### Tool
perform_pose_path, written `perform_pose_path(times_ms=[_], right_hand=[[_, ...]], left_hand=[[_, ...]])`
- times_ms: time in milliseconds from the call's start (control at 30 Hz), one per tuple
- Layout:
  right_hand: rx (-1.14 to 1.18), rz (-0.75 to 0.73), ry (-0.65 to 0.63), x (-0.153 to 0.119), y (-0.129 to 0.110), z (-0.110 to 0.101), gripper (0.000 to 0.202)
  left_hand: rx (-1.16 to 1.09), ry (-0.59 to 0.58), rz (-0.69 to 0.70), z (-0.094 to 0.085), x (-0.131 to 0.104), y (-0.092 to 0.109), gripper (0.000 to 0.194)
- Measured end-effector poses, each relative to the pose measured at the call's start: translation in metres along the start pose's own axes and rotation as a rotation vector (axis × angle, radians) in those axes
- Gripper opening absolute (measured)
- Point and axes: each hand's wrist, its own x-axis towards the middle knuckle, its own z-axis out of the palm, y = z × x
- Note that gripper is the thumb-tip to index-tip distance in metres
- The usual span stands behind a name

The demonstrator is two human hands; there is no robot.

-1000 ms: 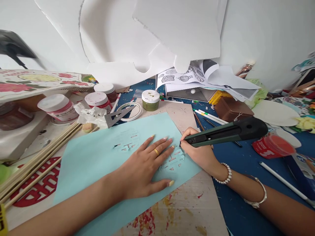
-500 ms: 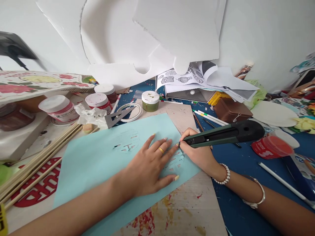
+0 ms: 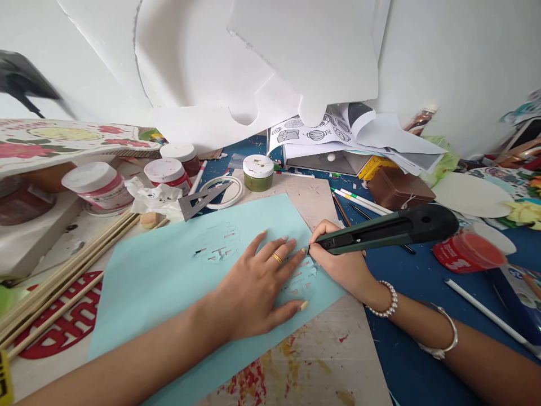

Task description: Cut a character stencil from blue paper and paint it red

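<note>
A sheet of light blue paper (image 3: 147, 287) lies on a paint-stained board (image 3: 338, 349). My left hand (image 3: 262, 282) rests flat on the paper with its fingers spread. In my right hand (image 3: 342, 262) is a dark green and black utility knife (image 3: 389, 231), gripped low near its blade end. Its tip meets the paper just beside my left index fingertip; the blade itself is mostly hidden by my fingers. Small slits and cut-out shapes (image 3: 220, 251) show in the paper left of my left hand, and more cuts (image 3: 301, 279) lie between my hands.
Behind the paper stand a green paint jar (image 3: 258, 173), a tape roll (image 3: 231, 197) and a grey set square (image 3: 203, 204). Wooden sticks (image 3: 80, 254) and a red cut-out (image 3: 63, 327) lie left. Right are a brown box (image 3: 399, 189), a red tub (image 3: 467, 251) and a white rod (image 3: 486, 313).
Both hands stay almost in place, the knife still against the paper. The knife's rear end has shifted very slightly up and right. The view has moved a little.
</note>
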Motion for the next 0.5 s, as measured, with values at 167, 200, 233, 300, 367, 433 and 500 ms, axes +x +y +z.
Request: perform_pose_path(times_ms=[167,200,233,300,367,433,500], right_hand=[[0.011,-0.004,-0.017,0.001,-0.0002,-0.0005,0.01],[0.01,-0.005,-0.019,0.0012,-0.0004,-0.0006,0.01],[0.008,-0.003,-0.02,0.0013,-0.0005,-0.0006,0.01],[0.01,0.002,-0.025,0.0015,-0.0009,-0.0006,0.01],[0.016,0.005,-0.028,0.0015,-0.0014,-0.0009,0.01],[0.016,0.009,-0.026,0.0016,-0.0019,-0.0013,0.01],[0.014,0.012,-0.018,0.0016,-0.0025,-0.0014,0.01]], left_hand=[[-0.01,-0.001,-0.007,0.0,0.0003,-0.0002,0.06],[-0.013,-0.001,-0.007,-0.0001,0.0005,-0.0004,0.06],[-0.015,-0.002,-0.006,-0.0002,0.0008,-0.0004,0.06],[-0.017,-0.002,-0.005,-0.0003,0.0012,-0.0005,0.06],[-0.015,0.003,-0.005,-0.0001,0.0012,-0.0004,0.06],[-0.012,0.009,-0.004,0.0002,0.0009,-0.0004,0.06],[-0.009,0.015,-0.002,0.0006,0.0005,-0.0003,0.059]])
